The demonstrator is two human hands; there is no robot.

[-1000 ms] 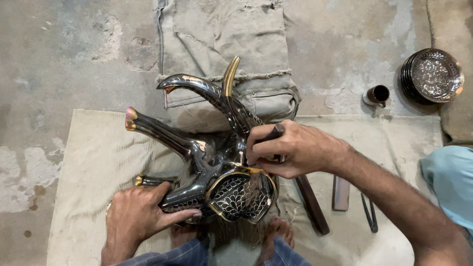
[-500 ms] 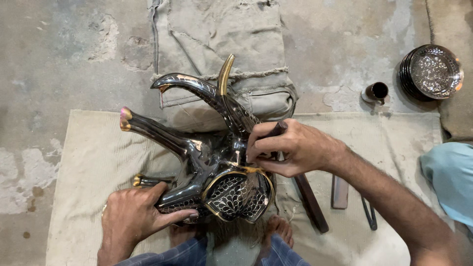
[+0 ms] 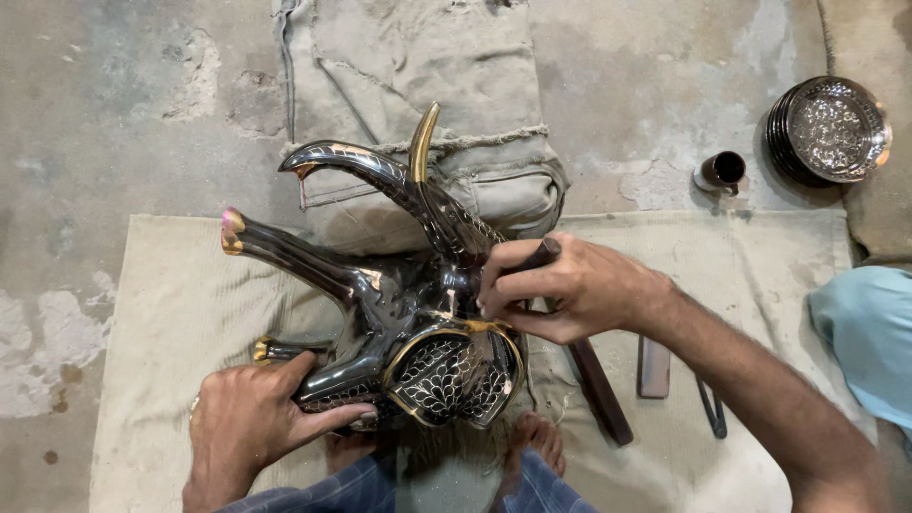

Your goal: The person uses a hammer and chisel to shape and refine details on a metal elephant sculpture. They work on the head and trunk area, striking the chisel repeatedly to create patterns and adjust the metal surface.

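A dark metal elephant figure (image 3: 399, 313) with brass trim and engraved patterns lies on a beige cloth (image 3: 171, 323) between my feet, its trunk and legs pointing up and left. My left hand (image 3: 252, 418) grips the figure's lower left side. My right hand (image 3: 570, 285) is closed around a dark engraving tool (image 3: 543, 253), its tip pressed against the figure near the brass-rimmed patterned panel.
A folded canvas sack (image 3: 418, 104) lies behind the figure on the concrete floor. A small metal cup (image 3: 722, 171) and a stack of engraved metal plates (image 3: 831, 128) sit at the upper right. A dark wooden stick (image 3: 598, 389), a flat stone (image 3: 654, 366) and another tool (image 3: 711, 408) lie on the cloth.
The figure and both hands have shifted slightly left in view; my right hand keeps working the tool at the same spot.
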